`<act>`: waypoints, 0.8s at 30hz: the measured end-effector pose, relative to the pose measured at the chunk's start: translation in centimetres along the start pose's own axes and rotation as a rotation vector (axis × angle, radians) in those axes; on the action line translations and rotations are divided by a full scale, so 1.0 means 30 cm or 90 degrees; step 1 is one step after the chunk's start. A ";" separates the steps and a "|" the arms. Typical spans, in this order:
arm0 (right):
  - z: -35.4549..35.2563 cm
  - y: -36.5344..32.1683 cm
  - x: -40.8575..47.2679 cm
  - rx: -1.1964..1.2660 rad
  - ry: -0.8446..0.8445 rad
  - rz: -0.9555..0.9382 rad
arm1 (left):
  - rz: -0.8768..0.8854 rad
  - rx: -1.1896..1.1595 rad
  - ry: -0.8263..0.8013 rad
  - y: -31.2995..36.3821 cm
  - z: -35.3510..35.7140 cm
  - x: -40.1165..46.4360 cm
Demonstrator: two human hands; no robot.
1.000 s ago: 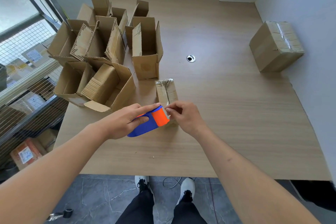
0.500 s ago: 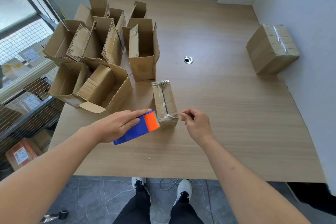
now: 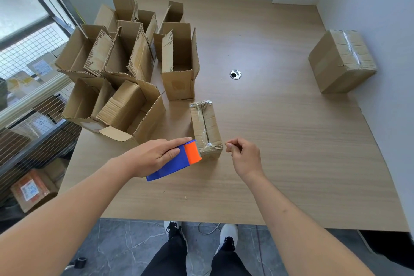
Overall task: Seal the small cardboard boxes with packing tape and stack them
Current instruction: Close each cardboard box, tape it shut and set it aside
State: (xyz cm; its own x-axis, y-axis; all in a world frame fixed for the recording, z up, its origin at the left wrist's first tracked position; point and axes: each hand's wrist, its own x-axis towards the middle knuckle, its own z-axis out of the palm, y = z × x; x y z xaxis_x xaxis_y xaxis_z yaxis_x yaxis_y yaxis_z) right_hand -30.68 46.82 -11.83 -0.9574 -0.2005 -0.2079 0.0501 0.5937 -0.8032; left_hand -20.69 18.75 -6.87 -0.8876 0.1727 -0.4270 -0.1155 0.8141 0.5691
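The left hand (image 3: 154, 155) grips a blue-and-orange dispenser (image 3: 177, 160), its orange end touching the near end of the taped box (image 3: 206, 129) on the table (image 3: 280, 152). Just right of that box, the right hand (image 3: 243, 155) hovers with fingers curled, holding nothing I can see. Farther back stand open boxes (image 3: 125, 69) at left and 1 sealed box (image 3: 341, 60) by the right wall.

Packing rm; open cartons (image 3: 125, 69); shelved parcels (image 3: 31, 188)
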 end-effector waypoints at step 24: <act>0.042 0.007 0.055 -0.052 -0.074 -0.227 | -0.033 0.009 -0.014 0.008 0.018 0.049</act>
State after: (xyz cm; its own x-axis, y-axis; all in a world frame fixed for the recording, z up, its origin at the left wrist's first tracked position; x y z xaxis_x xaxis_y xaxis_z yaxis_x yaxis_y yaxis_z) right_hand -31.90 45.62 -13.06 -0.8720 -0.4894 0.0109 -0.3072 0.5298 -0.7906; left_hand -21.79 19.50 -7.75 -0.8703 0.1423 -0.4715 -0.1546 0.8300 0.5359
